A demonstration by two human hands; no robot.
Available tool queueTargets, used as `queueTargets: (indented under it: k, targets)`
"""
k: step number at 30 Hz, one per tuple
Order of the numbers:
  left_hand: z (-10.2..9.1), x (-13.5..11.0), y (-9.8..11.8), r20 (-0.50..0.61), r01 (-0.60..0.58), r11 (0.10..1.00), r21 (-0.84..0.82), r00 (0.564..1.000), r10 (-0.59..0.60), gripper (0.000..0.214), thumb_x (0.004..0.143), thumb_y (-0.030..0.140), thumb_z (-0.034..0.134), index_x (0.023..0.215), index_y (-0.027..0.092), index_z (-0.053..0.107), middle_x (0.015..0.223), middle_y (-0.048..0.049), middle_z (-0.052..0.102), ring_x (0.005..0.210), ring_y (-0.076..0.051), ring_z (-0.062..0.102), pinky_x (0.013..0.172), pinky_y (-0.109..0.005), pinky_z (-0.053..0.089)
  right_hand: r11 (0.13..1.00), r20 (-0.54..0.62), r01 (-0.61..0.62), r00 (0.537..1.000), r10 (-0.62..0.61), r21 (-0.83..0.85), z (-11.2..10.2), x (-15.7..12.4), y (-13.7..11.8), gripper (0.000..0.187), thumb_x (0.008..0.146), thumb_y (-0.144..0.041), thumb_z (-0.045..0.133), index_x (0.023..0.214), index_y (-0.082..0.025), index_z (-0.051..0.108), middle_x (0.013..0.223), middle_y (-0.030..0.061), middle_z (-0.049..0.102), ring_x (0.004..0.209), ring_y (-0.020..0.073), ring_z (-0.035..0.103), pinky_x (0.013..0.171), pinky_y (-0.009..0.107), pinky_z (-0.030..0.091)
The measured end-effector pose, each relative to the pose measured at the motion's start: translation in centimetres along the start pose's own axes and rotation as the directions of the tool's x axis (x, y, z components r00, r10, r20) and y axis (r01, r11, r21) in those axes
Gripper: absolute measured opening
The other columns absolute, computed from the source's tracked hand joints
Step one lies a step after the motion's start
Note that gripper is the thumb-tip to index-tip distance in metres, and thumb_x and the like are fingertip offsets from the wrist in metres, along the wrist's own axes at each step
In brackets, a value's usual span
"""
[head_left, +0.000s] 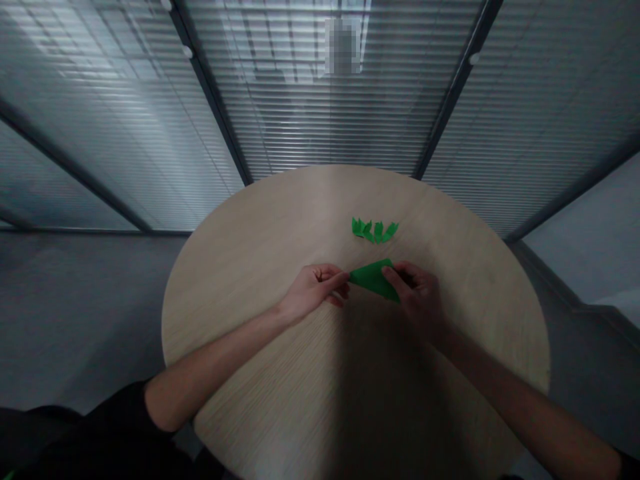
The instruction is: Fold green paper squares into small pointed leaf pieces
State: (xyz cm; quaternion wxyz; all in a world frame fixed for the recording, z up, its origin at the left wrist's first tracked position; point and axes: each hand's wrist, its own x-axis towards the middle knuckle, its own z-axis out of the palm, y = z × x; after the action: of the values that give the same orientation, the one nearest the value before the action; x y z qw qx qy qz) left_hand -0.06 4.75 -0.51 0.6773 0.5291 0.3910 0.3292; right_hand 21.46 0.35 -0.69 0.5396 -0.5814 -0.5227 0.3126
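A folded sheet of green paper [374, 280], roughly triangular, is held just above the table between my hands. My left hand [315, 290] pinches its narrow point with the fingertips. My right hand [415, 297] grips the wider end, with the fingers over the paper's far corner and part of its edge hidden. A little farther out, a row of several small folded green paper pieces [375, 231] lies on the table, apart from both hands.
The round light-wood table [280, 227] fills the middle of the view, with its curved edge around the hands. Behind it stand glass partitions with slatted blinds [320, 100] and dark frames. Grey floor [75, 300] lies beyond the table's left side.
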Motion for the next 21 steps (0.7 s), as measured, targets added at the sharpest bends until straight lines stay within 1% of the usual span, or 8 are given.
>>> queueTargets:
  k: [3, 6, 10, 12, 15, 21]
  targets:
    - [-0.1, 0.1, -0.1, -0.001, -0.009, 1.000, 0.024, 1.000, 0.009, 0.039, 0.083, 0.049, 0.080, 0.081, 0.012, 0.067, 0.069, -0.0022, 0.068, 0.060, -0.012, 0.066, 0.053, -0.022, 0.057, 1.000, -0.001, -0.002, 1.000, 0.002, -0.003, 0.0, 0.1, 0.2, 0.034, 0.082, -0.048, 0.074, 0.070, -0.018, 0.069, 0.064, -0.0003, 0.058, 0.059, 0.0137, 0.051, 0.054, 0.026, 0.041]
    - [0.1, 0.0, -0.1, 0.021, -0.006, 0.998, 0.067, 1.000, 0.005, 0.044, 0.083, 0.054, 0.078, 0.084, 0.013, 0.064, 0.069, -0.0021, 0.067, 0.060, -0.013, 0.066, 0.053, -0.024, 0.057, 1.000, 0.010, -0.008, 1.000, 0.008, -0.014, 0.1, 0.1, 0.4, 0.034, 0.083, -0.049, 0.073, 0.071, -0.017, 0.070, 0.063, -0.0007, 0.057, 0.057, 0.0135, 0.050, 0.053, 0.026, 0.040]
    - [0.5, -0.3, -0.1, 0.074, -0.004, 0.994, 0.113, 0.997, -0.005, 0.050, 0.083, 0.060, 0.077, 0.096, 0.013, 0.066, 0.075, -0.0037, 0.070, 0.063, -0.015, 0.067, 0.056, -0.025, 0.058, 0.999, 0.086, 0.021, 0.996, -0.018, -0.033, 0.6, -0.4, 0.4, 0.034, 0.084, -0.049, 0.072, 0.072, -0.017, 0.070, 0.062, -0.0015, 0.055, 0.057, 0.0131, 0.049, 0.052, 0.025, 0.038]
    - [0.5, -0.4, -0.2, 0.096, -0.011, 0.991, 0.130, 0.995, -0.001, 0.049, 0.085, 0.060, 0.075, 0.092, 0.013, 0.066, 0.074, -0.0036, 0.070, 0.062, -0.014, 0.066, 0.056, -0.024, 0.057, 0.999, 0.116, 0.028, 0.993, -0.025, -0.024, 0.7, -0.6, 0.4, 0.035, 0.085, -0.050, 0.072, 0.072, -0.018, 0.069, 0.062, -0.0017, 0.054, 0.057, 0.0131, 0.048, 0.052, 0.025, 0.037]
    - [0.4, -0.3, -0.2, 0.118, 0.001, 0.991, 0.137, 0.993, -0.017, 0.043, 0.087, 0.055, 0.075, 0.086, 0.013, 0.065, 0.071, -0.0029, 0.069, 0.060, -0.013, 0.066, 0.056, -0.023, 0.055, 0.999, 0.134, 0.025, 0.991, -0.022, -0.022, 0.6, -0.7, 0.5, 0.035, 0.086, -0.050, 0.072, 0.072, -0.018, 0.069, 0.064, -0.0015, 0.055, 0.059, 0.0133, 0.049, 0.053, 0.025, 0.037]
    - [-0.5, 0.0, 0.3, 0.136, 0.033, 0.986, 0.162, 0.989, -0.056, 0.027, 0.091, 0.037, 0.074, 0.082, 0.013, 0.067, 0.069, -0.0011, 0.068, 0.057, -0.011, 0.064, 0.053, -0.021, 0.054, 0.999, 0.090, 0.001, 0.996, 0.004, -0.053, -0.2, 0.1, 0.7, 0.033, 0.085, -0.049, 0.072, 0.073, -0.018, 0.071, 0.066, -0.0003, 0.057, 0.061, 0.0141, 0.051, 0.054, 0.026, 0.037]
